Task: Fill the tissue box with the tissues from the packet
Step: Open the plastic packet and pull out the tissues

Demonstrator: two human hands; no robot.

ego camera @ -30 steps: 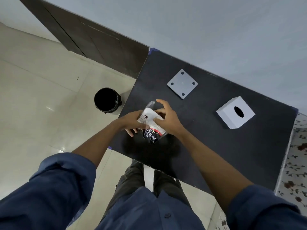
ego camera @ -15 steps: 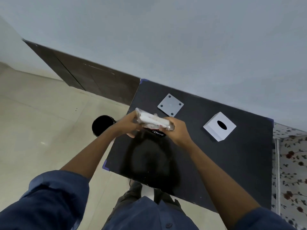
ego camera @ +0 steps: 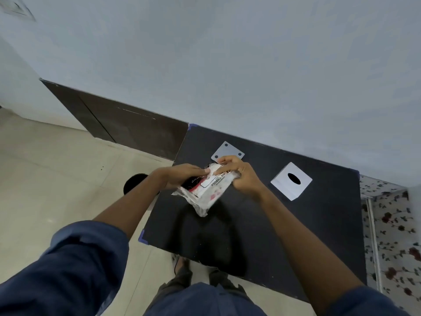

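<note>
Both hands grip the tissue packet [ego camera: 206,190] above the black table [ego camera: 296,224]: the left hand [ego camera: 180,177] pinches its left end, the right hand [ego camera: 241,176] curls round its far end. The white tissue box [ego camera: 291,181] sits at three o'clock, a grey plate [ego camera: 227,152] at twelve.

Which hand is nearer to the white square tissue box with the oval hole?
The right hand. It grips the plastic tissue packet on the side facing the white square tissue box, with bare black table between them. The left hand holds the packet's far side.
</note>
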